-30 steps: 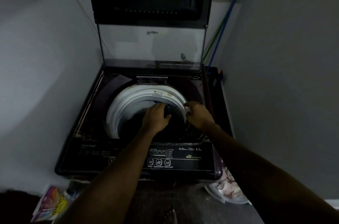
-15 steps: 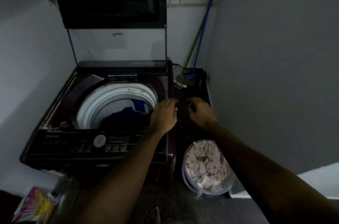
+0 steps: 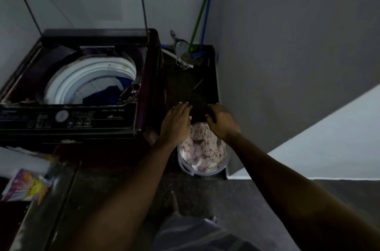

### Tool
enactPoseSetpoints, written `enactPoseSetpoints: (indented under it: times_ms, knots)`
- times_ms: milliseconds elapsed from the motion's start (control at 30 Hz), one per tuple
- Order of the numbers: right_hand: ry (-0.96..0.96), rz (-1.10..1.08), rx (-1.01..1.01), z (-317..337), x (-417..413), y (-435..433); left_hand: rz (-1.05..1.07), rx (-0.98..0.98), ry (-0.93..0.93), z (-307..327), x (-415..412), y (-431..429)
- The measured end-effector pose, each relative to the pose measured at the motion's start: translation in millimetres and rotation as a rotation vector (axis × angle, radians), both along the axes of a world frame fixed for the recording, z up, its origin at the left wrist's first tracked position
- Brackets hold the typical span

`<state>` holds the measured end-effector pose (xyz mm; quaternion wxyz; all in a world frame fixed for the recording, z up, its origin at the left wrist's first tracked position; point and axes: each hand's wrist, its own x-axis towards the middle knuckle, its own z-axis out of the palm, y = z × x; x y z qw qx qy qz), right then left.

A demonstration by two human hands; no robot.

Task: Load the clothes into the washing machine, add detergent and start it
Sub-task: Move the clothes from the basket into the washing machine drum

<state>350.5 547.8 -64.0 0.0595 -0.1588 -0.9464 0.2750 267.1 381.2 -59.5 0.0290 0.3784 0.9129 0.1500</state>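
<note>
Beside the washing machine (image 3: 82, 119), the left hand (image 3: 176, 123) and right hand (image 3: 221, 122) hover over one bucket (image 3: 186, 168).
Far left, off the machine's front left corner, lies one bright detergent packet (image 3: 26, 186). The single machine stands with its lid (image 3: 82, 4) raised, dark blue clothes (image 3: 102, 96) showing in its white drum (image 3: 82, 84). Just past the machine's front right corner, the two hands hang side by side without touching, fingers loose, holding nothing. They are above the far rim of the bucket, which stands on the floor (image 3: 236, 199) full of pale patterned clothes (image 3: 203, 148). Two poles, one green pole (image 3: 196, 30) and one blue pole (image 3: 206, 24), lean in the wall corner.
</note>
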Motion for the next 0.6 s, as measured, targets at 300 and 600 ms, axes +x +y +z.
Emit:
enactPoseSetpoints:
  times_ms: [300, 600]
  knots:
    - [-0.065, -0.092, -0.045, -54.3, 34.3, 9.0, -0.083, -0.128, -0.053, -53.7, 8.9, 18.5]
    - [-0.190, -0.051, 0.028, -185.3, 34.0, 34.3, -0.147, -0.149, -0.123, -180.3, 0.5, 44.5]
